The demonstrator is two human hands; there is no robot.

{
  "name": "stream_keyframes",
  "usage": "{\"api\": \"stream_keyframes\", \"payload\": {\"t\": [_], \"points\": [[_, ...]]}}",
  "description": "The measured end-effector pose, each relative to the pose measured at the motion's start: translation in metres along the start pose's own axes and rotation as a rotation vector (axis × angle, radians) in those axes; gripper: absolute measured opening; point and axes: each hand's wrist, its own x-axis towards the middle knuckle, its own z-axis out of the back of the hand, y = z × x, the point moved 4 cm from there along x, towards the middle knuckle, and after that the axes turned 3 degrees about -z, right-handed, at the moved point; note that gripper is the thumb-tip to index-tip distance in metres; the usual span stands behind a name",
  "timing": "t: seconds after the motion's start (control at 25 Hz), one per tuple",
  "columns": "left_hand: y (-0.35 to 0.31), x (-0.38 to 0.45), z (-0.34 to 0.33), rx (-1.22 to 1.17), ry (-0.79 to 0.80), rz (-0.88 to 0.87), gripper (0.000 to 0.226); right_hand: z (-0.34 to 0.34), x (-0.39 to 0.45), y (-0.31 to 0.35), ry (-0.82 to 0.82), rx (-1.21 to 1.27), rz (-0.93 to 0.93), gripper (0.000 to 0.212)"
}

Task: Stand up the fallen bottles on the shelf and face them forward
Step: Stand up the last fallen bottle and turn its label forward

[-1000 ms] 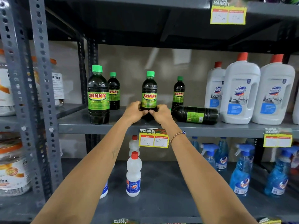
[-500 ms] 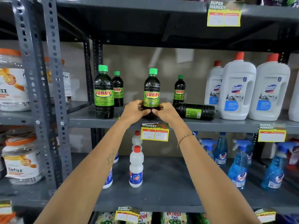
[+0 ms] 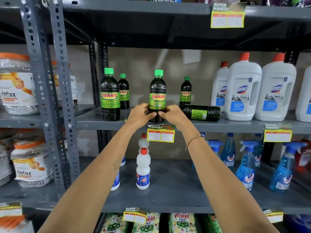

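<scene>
A dark Sunny bottle [image 3: 157,91] with a green cap stands upright at the front of the grey shelf [image 3: 94,122], label facing me. My left hand [image 3: 140,115] and my right hand [image 3: 175,115] both grip its base from either side. Just right of it another dark Sunny bottle [image 3: 201,112] lies on its side, base pointing right, its cap end hidden behind my right hand. Three more Sunny bottles stand upright: one at front left [image 3: 110,96], one behind that [image 3: 124,91], one behind the fallen bottle [image 3: 185,91].
White Domex jugs [image 3: 243,91] stand close to the right of the fallen bottle. A grey upright post [image 3: 42,91] borders the left. White bottles [image 3: 143,169] and blue spray bottles [image 3: 245,167] fill the shelf below. A price tag [image 3: 160,134] hangs on the shelf edge.
Both hands stay wrapped around the base of the upright Sunny bottle, which holds its place. The view has shifted slightly; the fallen bottle has not moved.
</scene>
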Motion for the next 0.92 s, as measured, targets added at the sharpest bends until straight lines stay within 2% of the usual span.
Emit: {"api": "stream_keyframes", "payload": {"t": [0.04, 0.12, 0.2, 0.28, 0.36, 0.48, 0.64, 0.8, 0.92], "points": [[-0.001, -0.003, 0.000, 0.063, -0.038, -0.010, 0.054, 0.003, -0.001, 0.000, -0.015, -0.019, 0.007, 0.031], [-0.007, -0.016, 0.000, 0.181, -0.273, -0.120, 0.050, 0.017, -0.004, 0.001, -0.113, -0.063, 0.064, 0.036], [-0.022, -0.039, -0.008, 0.239, -0.525, -0.383, 0.034, 0.041, -0.002, 0.003, -0.235, -0.149, 0.145, 0.035], [-0.036, -0.053, -0.035, 0.345, -0.550, -0.618, 0.025, 0.067, 0.008, -0.002, -0.281, -0.313, 0.182, 0.037], [-0.039, -0.055, -0.073, 0.526, -0.453, -0.725, 0.025, 0.088, 0.018, -0.010, -0.226, -0.471, 0.169, 0.044], [-0.026, -0.050, -0.120, 0.752, -0.350, -0.612, 0.036, 0.113, 0.023, -0.026, -0.071, -0.669, 0.116, 0.063], [-0.008, -0.046, -0.141, 0.875, -0.356, -0.459, 0.050, 0.128, 0.027, -0.048, 0.120, -0.656, 0.024, 0.073], [-0.007, -0.039, -0.146, 0.943, -0.379, -0.419, 0.050, 0.126, 0.041, -0.057, 0.115, -0.819, 0.035, 0.073], [-0.009, -0.033, -0.148, 0.965, -0.387, -0.395, 0.051, 0.127, 0.046, -0.058, 0.121, -0.754, 0.066, 0.071]]}}
